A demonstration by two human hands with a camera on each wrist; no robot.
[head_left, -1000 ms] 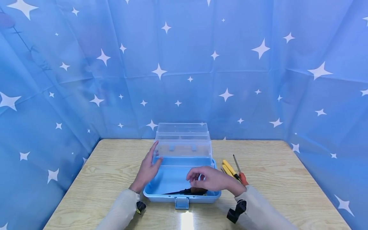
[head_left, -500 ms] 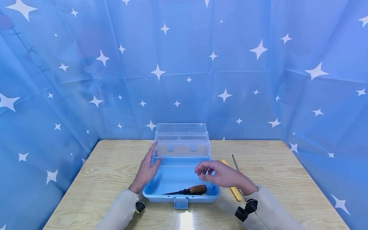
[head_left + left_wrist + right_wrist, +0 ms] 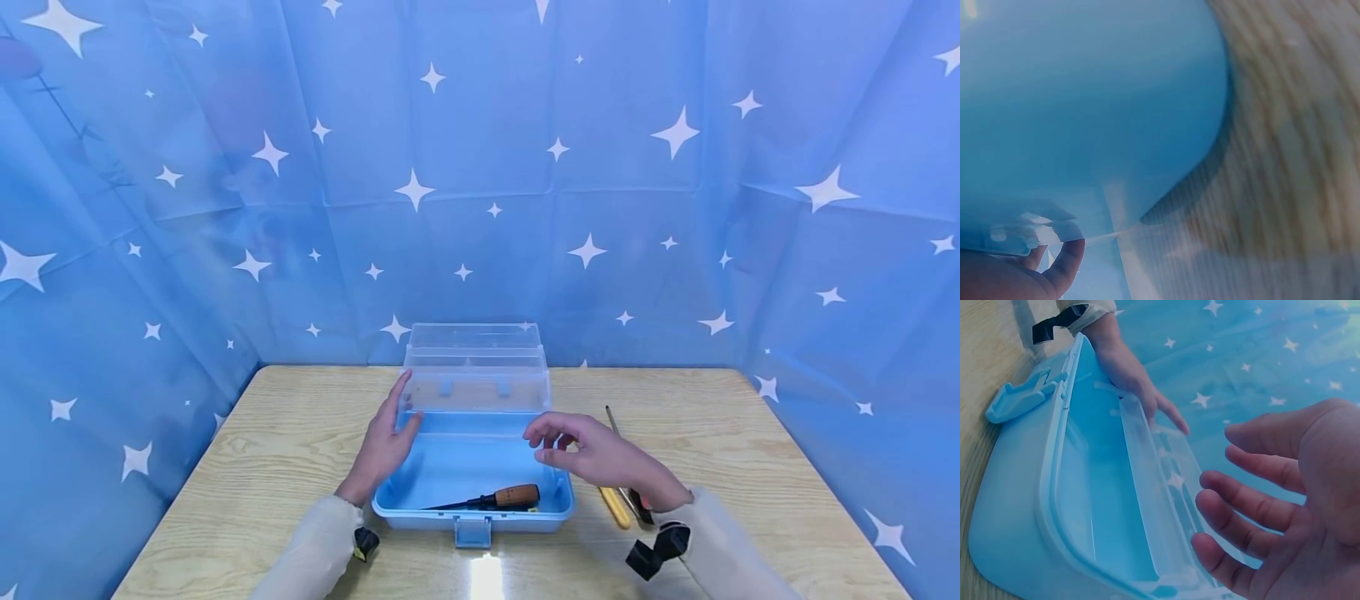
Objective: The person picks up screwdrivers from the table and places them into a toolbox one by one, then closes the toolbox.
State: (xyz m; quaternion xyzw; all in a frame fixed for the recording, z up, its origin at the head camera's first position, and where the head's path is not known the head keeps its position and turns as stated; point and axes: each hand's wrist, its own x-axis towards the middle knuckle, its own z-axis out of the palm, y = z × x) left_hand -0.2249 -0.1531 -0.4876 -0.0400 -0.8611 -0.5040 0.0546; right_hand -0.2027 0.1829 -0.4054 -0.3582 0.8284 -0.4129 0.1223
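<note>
A light blue toolbox (image 3: pixel 474 518) stands open on the wooden table (image 3: pixel 300 433), its clear lid (image 3: pixel 476 367) upright at the back. A screwdriver with a wooden handle (image 3: pixel 495 499) lies inside, near the front wall. My left hand (image 3: pixel 386 442) rests against the left end of the box and lid with straight fingers; its thumb (image 3: pixel 1063 265) shows beside the clear plastic. My right hand (image 3: pixel 592 454) hovers over the box's right rim, loosely curled and holding nothing. The right wrist view shows its fingers (image 3: pixel 1254 512) spread above the toolbox (image 3: pixel 1016 506), with the left hand (image 3: pixel 1129 372) beyond.
On the table to the right of the box lie a yellow-handled tool (image 3: pixel 615 507) and a thin screwdriver (image 3: pixel 611 419), both partly hidden under my right wrist. A blue star-print curtain (image 3: pixel 675 208) closes off the back and both sides. The box's front latch (image 3: pixel 1019 400) hangs open.
My right hand has drawn up and to the right, out of the box, uncovering the wooden-handled screwdriver lying inside. It now covers part of the tools on the table. The left hand has stayed put.
</note>
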